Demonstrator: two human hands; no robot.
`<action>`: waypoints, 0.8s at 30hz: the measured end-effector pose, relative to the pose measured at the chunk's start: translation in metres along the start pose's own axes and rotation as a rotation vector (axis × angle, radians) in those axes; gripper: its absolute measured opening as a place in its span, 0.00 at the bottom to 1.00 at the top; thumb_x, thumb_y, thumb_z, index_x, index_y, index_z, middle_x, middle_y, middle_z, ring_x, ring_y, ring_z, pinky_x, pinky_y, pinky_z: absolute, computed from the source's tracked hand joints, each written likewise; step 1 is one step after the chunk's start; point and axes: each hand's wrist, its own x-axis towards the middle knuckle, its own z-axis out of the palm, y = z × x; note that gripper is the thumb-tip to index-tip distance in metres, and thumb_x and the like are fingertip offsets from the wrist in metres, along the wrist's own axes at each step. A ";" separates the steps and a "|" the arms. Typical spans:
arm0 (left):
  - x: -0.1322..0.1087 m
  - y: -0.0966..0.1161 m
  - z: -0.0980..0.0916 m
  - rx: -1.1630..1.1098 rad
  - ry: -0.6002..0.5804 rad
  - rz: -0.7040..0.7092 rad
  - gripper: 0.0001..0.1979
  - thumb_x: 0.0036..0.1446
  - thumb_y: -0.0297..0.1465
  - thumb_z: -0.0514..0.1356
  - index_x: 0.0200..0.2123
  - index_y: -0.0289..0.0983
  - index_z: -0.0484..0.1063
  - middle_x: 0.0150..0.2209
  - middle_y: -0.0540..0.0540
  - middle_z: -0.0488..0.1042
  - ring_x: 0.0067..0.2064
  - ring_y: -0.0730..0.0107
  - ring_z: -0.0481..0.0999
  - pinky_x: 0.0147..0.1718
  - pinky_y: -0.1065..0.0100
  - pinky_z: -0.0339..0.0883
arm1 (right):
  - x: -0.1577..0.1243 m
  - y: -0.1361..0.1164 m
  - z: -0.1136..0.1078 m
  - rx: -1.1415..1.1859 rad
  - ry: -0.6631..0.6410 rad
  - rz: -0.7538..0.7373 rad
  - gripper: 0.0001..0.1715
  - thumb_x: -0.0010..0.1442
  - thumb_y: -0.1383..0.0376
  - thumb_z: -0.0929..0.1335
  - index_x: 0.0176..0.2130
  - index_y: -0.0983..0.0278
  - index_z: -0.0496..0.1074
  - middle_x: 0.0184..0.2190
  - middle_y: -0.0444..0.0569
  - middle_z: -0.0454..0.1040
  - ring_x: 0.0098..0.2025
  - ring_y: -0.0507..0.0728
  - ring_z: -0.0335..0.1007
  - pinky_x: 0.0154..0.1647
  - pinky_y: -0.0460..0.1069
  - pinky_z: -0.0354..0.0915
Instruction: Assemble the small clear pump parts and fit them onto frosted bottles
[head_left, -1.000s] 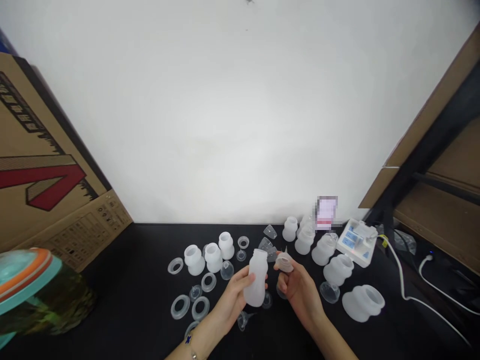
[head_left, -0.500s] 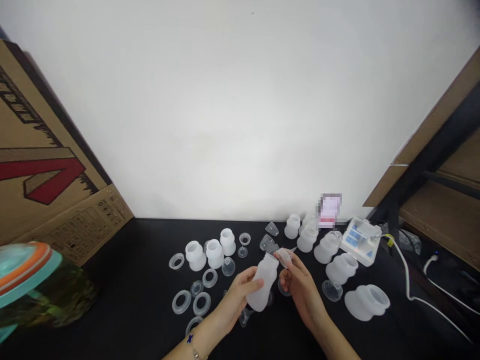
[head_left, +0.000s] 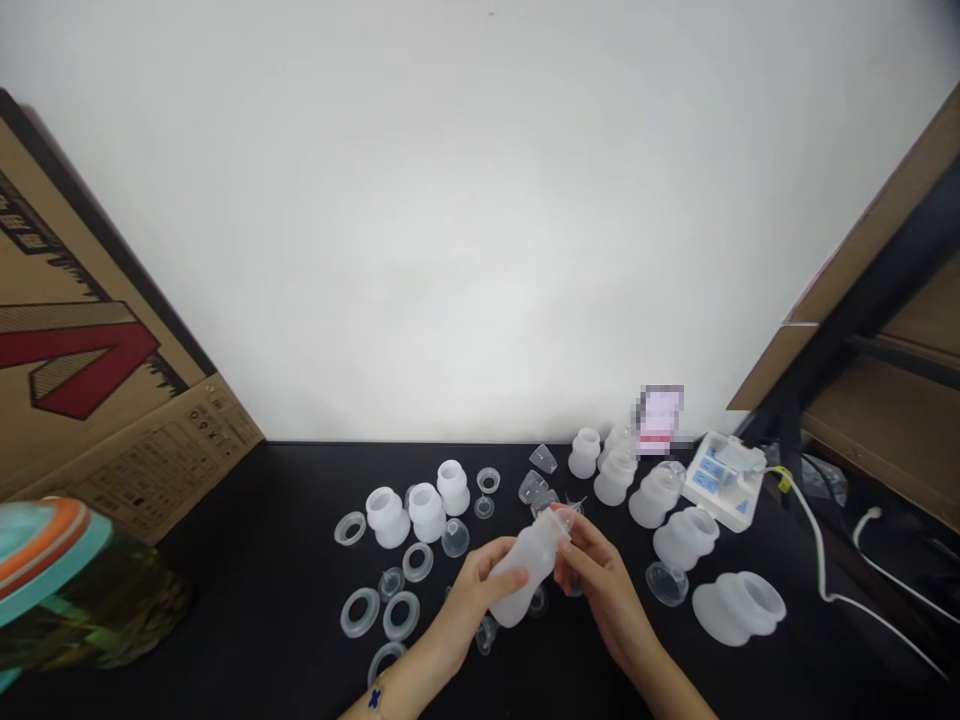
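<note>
My left hand is wrapped round the body of a frosted white baby bottle, which tilts up to the right. At the bottle's mouth, my right hand pinches a translucent screw ring with a clear teat. Ring and bottle neck meet there, but I cannot tell whether the threads are engaged. Below the hands, small clear teats lie partly covered. Several loose rings, such as one ring, are spread to the left, beside a clear dome-shaped teat.
Three wide-necked bottles stand behind on the left. More bottles and a white power strip with cables are at right. Clear caps lie near the wall. A jar with an orange-and-teal lid and a cardboard box stand left.
My right hand has brought the ring and teat from just beside the bottle's mouth onto it. The bottle leans further to the right.
</note>
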 end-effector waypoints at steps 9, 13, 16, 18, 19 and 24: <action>0.001 -0.001 -0.003 0.054 -0.021 0.033 0.20 0.52 0.41 0.72 0.44 0.35 0.81 0.37 0.44 0.78 0.37 0.62 0.73 0.34 0.70 0.60 | 0.000 -0.001 -0.003 -0.018 -0.011 0.004 0.28 0.51 0.54 0.80 0.50 0.59 0.80 0.28 0.47 0.76 0.24 0.52 0.64 0.22 0.46 0.60; 0.002 -0.001 -0.004 0.079 -0.031 0.049 0.21 0.52 0.41 0.71 0.46 0.35 0.80 0.39 0.44 0.79 0.38 0.62 0.74 0.36 0.70 0.62 | 0.001 -0.001 -0.004 -0.038 -0.026 0.009 0.30 0.51 0.53 0.79 0.51 0.60 0.79 0.28 0.47 0.76 0.24 0.53 0.65 0.23 0.46 0.60; 0.002 -0.001 -0.005 0.104 -0.037 0.059 0.22 0.52 0.42 0.71 0.46 0.35 0.80 0.40 0.44 0.79 0.40 0.62 0.74 0.37 0.69 0.62 | 0.000 -0.001 -0.004 -0.050 -0.037 0.016 0.31 0.52 0.52 0.79 0.52 0.61 0.79 0.28 0.46 0.75 0.25 0.52 0.65 0.23 0.46 0.60; 0.003 -0.001 -0.006 0.124 -0.034 0.064 0.23 0.51 0.43 0.72 0.46 0.34 0.79 0.39 0.45 0.79 0.39 0.62 0.74 0.37 0.70 0.62 | 0.001 -0.001 -0.005 -0.056 -0.042 0.021 0.31 0.53 0.52 0.78 0.53 0.61 0.78 0.27 0.46 0.75 0.25 0.52 0.65 0.24 0.46 0.61; 0.003 -0.001 -0.006 0.133 -0.032 0.068 0.24 0.50 0.44 0.72 0.45 0.34 0.79 0.38 0.45 0.79 0.38 0.63 0.74 0.36 0.70 0.62 | 0.001 0.000 -0.005 -0.058 -0.045 0.021 0.31 0.53 0.52 0.78 0.53 0.61 0.78 0.26 0.46 0.74 0.25 0.52 0.65 0.24 0.45 0.61; 0.004 -0.002 -0.006 0.155 -0.040 0.102 0.25 0.50 0.44 0.72 0.46 0.34 0.79 0.37 0.46 0.79 0.38 0.64 0.74 0.36 0.70 0.62 | 0.003 0.002 -0.008 -0.075 -0.064 0.016 0.31 0.54 0.51 0.78 0.53 0.61 0.78 0.27 0.46 0.75 0.25 0.52 0.65 0.24 0.45 0.60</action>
